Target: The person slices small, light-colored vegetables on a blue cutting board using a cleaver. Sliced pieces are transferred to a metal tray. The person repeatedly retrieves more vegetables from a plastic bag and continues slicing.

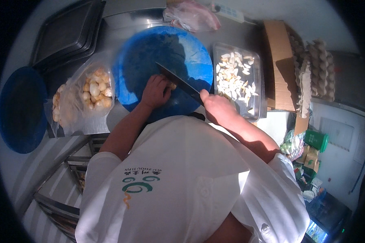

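Note:
On the round blue cutting board [197, 60], my left hand [155, 92] has its fingers curled around a small brownish mushroom [171, 86], mostly hidden by fingers and blade. My right hand [220, 107] grips a broad kitchen knife [181, 81] at its handle end. The blade slants up and left across the board, right beside my left fingertips. Left of the board, a clear plastic bag [76, 118] lies open with whole pale mushrooms [95, 89] inside. To the right, a clear rectangular tray [257, 114] holds many cut mushroom wedges [232, 76].
Stacked dark baking trays [65, 30] stand at the back left. A second blue round board [22, 109] leans against the left wall. A pinkish plastic bag [191, 15] and a white power strip [229, 12] lie behind. A cardboard box [279, 66] with egg trays [318, 70] stands right.

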### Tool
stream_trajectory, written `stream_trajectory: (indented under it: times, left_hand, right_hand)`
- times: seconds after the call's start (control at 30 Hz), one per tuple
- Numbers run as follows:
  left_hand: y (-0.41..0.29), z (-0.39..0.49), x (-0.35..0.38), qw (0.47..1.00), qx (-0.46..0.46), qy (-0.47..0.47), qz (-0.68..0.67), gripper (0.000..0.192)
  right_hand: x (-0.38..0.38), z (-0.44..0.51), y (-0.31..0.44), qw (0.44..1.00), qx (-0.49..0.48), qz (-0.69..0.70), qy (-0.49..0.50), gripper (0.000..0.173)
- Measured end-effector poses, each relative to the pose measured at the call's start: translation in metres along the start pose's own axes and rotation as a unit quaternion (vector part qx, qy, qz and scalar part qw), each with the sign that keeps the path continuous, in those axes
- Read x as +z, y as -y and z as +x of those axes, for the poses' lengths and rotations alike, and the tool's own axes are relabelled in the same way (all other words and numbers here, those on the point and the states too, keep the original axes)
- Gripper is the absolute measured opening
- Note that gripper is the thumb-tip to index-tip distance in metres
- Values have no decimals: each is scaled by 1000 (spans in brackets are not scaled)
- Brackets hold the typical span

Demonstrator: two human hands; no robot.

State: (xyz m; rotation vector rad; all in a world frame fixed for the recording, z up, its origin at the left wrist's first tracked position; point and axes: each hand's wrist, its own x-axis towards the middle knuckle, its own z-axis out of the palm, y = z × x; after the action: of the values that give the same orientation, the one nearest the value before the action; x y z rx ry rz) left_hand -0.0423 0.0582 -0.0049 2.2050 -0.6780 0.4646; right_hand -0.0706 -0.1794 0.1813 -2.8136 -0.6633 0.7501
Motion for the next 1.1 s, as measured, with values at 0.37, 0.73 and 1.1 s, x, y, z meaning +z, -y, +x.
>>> stream_trajectory:
  times: [0.37, 0.73, 1.1]
  left_hand:
    - [8, -4, 3, 999, -37, -19, -2, 29]
    - [15, -4, -1, 998, -32, -52, 16, 28]
    - [19, -16, -15, 997, -65, -42, 24, 24]
  right_hand:
    - [9, 32, -9, 999, -43, -27, -16, 30]
    - [35, 48, -8, 993, -15, 108, -39, 22]
    - [46, 56, 10, 995, 11, 89, -38, 24]
